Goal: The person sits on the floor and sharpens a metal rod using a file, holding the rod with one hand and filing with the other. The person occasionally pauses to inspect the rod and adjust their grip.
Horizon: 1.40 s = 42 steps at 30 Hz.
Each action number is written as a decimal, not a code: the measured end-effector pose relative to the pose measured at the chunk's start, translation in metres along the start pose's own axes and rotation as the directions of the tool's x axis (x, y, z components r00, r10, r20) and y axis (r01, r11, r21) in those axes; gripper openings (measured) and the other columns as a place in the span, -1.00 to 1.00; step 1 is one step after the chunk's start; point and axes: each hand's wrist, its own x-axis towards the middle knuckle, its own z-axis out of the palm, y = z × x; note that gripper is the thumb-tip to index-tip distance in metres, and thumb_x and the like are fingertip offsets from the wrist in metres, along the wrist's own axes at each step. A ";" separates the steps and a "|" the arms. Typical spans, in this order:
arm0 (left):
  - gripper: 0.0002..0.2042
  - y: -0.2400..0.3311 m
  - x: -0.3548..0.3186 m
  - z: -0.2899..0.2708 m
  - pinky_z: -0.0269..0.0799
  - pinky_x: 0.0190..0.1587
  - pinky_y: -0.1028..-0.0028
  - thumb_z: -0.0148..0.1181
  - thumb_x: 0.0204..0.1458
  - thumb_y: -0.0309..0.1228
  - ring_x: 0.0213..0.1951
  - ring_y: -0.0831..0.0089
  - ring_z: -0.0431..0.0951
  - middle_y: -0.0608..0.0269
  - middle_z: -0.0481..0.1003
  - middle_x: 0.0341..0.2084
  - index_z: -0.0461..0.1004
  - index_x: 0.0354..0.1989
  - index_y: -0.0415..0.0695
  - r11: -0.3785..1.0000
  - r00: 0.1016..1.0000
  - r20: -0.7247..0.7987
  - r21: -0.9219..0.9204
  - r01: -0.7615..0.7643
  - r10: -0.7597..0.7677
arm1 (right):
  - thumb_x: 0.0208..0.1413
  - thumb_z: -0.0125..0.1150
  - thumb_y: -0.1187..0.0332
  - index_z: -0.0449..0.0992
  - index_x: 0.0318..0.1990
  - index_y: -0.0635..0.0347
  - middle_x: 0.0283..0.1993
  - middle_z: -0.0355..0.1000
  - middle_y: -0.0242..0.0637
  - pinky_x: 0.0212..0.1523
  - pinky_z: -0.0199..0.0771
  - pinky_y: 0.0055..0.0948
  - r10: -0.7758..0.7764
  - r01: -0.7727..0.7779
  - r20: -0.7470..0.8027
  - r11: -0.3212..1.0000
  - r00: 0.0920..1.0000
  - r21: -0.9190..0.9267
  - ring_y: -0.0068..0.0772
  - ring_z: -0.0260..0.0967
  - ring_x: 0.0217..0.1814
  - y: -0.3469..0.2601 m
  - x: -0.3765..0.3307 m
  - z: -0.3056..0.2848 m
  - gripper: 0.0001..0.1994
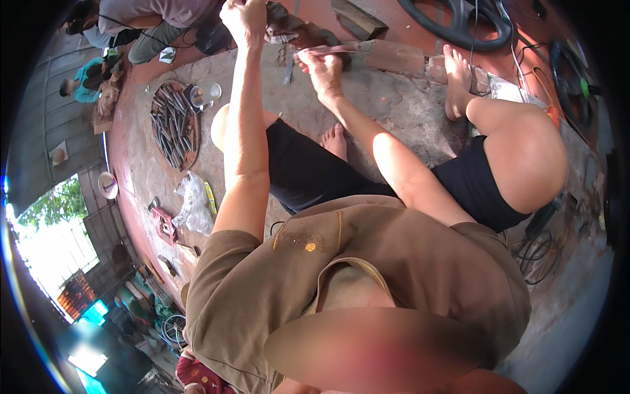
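My left hand (244, 21) is raised at the top edge, its fingers curled closed; whatever they may hold is hidden. To its right, my right hand (321, 71) has its fingers closed on a thin reddish-brown stick-like tool (338, 49), slightly blurred. Between and just beyond the hands sits a dark brown, lumpy piece (295, 29), possibly carved wood. A narrow grey metal tool (289, 69) lies on the slab between my forearms. Left of my left forearm, a round tray (195, 141) carries several slim dark metal tools (172, 121).
Beside the tray stands a clear cup (214, 90). A plastic bag (193, 203) lies lower left. Wooden block (357, 21), bricks (394, 58) and a black ring-shaped frame (459, 23) are ahead. Cables (538, 253) run at right. Other people (157, 29) sit at upper left.
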 end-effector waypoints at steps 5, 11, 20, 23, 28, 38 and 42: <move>-0.86 -0.012 0.004 0.009 0.38 -0.37 0.50 0.07 -0.04 -0.49 -0.53 0.51 0.46 0.21 0.53 -0.59 0.59 -0.43 -0.18 0.994 0.997 -0.041 0.098 -0.054 0.059 | 0.03 0.28 0.42 0.56 -0.33 0.33 -0.40 0.53 -0.30 -0.46 0.43 -0.56 -0.066 0.057 -0.096 0.994 0.993 -0.091 -0.60 0.43 -0.45 -0.016 0.019 -0.021 -0.87; -0.86 -0.011 0.002 0.000 0.47 -0.30 0.43 0.10 -0.08 -0.43 -0.45 0.33 0.58 0.11 0.57 -0.51 0.62 -0.47 -0.07 0.983 0.984 -0.155 0.176 -0.057 0.085 | 0.05 0.29 0.50 0.55 -0.27 0.34 -0.32 0.52 -0.28 -0.26 0.49 -0.54 -0.504 0.533 0.177 0.771 0.845 -0.350 -0.52 0.44 -0.32 -0.058 0.022 0.011 -0.89; -0.86 -0.008 0.000 0.008 0.47 -0.29 0.31 0.04 -0.12 -0.44 -0.41 0.15 0.58 0.07 0.54 -0.54 0.56 -0.48 -0.13 0.994 0.988 -0.151 0.113 -0.001 0.018 | 0.03 0.31 0.55 0.54 -0.30 0.35 -0.27 0.51 -0.24 -0.10 0.46 -0.46 -0.562 0.648 0.327 0.694 0.760 -0.313 -0.43 0.45 -0.20 -0.067 0.024 0.010 -0.90; -0.86 -0.009 -0.003 0.004 0.46 -0.26 0.30 0.04 -0.10 -0.43 -0.38 0.17 0.58 0.09 0.55 -0.51 0.54 -0.48 -0.15 0.993 0.991 -0.136 0.121 0.012 0.005 | 0.03 0.30 0.55 0.54 -0.29 0.36 -0.25 0.51 -0.23 -0.10 0.45 -0.46 -0.512 0.617 0.349 0.692 0.785 -0.374 -0.42 0.45 -0.18 -0.068 0.022 0.012 -0.90; -0.89 -0.005 -0.005 0.005 0.47 -0.28 0.23 0.04 -0.09 -0.44 -0.41 0.09 0.57 0.07 0.54 -0.55 0.50 -0.54 -0.14 0.992 0.986 -0.162 0.123 -0.015 0.035 | 0.04 0.30 0.54 0.54 -0.27 0.37 -0.24 0.51 -0.23 -0.11 0.44 -0.46 -0.484 0.584 0.347 0.755 0.804 -0.298 -0.42 0.45 -0.19 -0.075 0.021 0.016 -0.89; -0.86 -0.009 -0.003 0.002 0.47 -0.27 0.31 0.06 -0.09 -0.42 -0.39 0.17 0.58 0.09 0.56 -0.50 0.54 -0.46 -0.15 0.988 0.989 -0.146 0.155 0.023 0.000 | 0.06 0.28 0.54 0.53 -0.27 0.39 -0.25 0.51 -0.20 -0.13 0.45 -0.45 -0.504 0.631 0.404 0.716 0.763 -0.299 -0.39 0.45 -0.22 -0.078 0.021 0.019 -0.89; -0.86 -0.015 -0.001 0.005 0.48 -0.26 0.31 0.06 -0.08 -0.41 -0.38 0.17 0.59 0.09 0.56 -0.49 0.55 -0.45 -0.14 0.984 0.990 -0.140 0.178 0.002 0.024 | 0.03 0.28 0.58 0.51 -0.29 0.42 -0.23 0.47 -0.18 -0.14 0.49 -0.45 -0.461 0.614 0.426 0.701 0.779 -0.363 -0.37 0.45 -0.19 -0.081 0.020 0.017 -0.89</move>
